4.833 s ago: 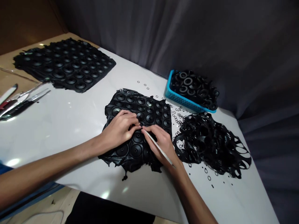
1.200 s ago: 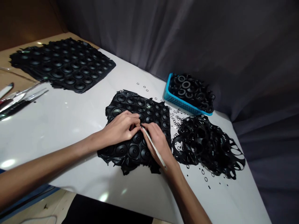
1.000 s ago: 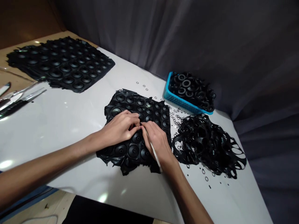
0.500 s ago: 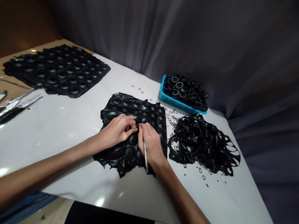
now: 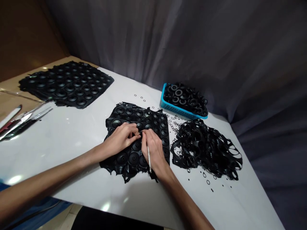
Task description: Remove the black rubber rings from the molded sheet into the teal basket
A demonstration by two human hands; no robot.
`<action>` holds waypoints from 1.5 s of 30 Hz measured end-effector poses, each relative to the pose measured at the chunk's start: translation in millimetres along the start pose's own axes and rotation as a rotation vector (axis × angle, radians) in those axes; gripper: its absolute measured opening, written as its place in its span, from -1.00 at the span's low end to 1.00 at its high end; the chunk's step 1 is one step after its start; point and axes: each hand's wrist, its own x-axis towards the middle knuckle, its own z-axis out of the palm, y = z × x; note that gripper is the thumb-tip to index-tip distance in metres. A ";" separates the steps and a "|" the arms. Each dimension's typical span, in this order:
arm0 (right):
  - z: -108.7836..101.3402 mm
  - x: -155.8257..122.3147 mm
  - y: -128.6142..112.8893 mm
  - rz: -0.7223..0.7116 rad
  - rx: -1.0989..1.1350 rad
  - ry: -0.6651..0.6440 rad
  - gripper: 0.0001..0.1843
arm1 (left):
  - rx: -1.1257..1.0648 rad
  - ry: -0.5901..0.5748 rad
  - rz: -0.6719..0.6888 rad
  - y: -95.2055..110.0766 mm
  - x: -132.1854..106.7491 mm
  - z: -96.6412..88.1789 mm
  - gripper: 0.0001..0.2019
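A black moulded rubber sheet full of round cups lies in the middle of the white table. My left hand rests on it with the fingers curled and pinched at a spot near the sheet's centre. My right hand meets it there, fingers closed round a thin pale tool whose tip touches the sheet where the left fingers press. What sits under the fingertips is hidden.
A second, larger rubber sheet lies at the far left. A blue basket of black rings stands at the back, a heap of black rubber scrap to its front right, and small loose rings are scattered around. Several hand tools lie at the left edge.
The pale tool in my right hand has swung from slanting right to nearly upright along the hand. Both hands stay at the same spot; the view has shifted slightly.
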 end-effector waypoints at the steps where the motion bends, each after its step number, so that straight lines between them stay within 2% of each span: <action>1: 0.1 0.1 -0.1 0.004 0.000 0.003 -0.65 | -0.003 0.003 -0.007 0.0 0.0 -0.1 -0.70; 7: -6.0 1.2 -1.0 0.004 0.091 -0.005 -0.72 | -0.057 0.001 -0.058 -3.6 0.6 0.1 -0.69; 13: -19.7 -1.6 -0.9 0.136 0.285 -0.053 -0.83 | -0.087 0.005 -0.056 -5.6 0.6 1.4 -0.73; 17: -24.9 -2.8 0.5 0.052 0.294 -0.060 -0.81 | -0.085 0.026 -0.043 -5.4 0.0 2.6 -0.78; 24: -29.6 -0.9 3.9 -0.086 0.149 -0.132 -0.77 | -0.080 0.046 -0.018 -5.5 1.4 2.6 -0.75; 29: -20.5 -1.6 4.7 -0.069 0.129 -0.079 -0.86 | -0.086 0.020 0.000 -7.2 1.7 1.6 -0.75; 32: -14.5 -2.0 5.2 -0.072 0.112 -0.064 -0.82 | -0.086 0.020 0.005 -7.8 1.3 1.5 -0.77; 36: -14.2 -1.3 3.8 -0.073 0.015 -0.120 -0.83 | -0.080 0.021 0.024 -9.0 2.4 0.3 -0.76; 41: -23.3 6.0 2.0 -0.050 -0.049 -0.198 -0.90 | -0.120 -0.034 0.016 -13.0 5.3 -3.4 -0.79; 45: -31.9 19.7 2.0 -0.112 -0.159 -0.341 -0.97 | -0.123 -0.042 -0.012 -14.1 5.0 -4.1 -0.81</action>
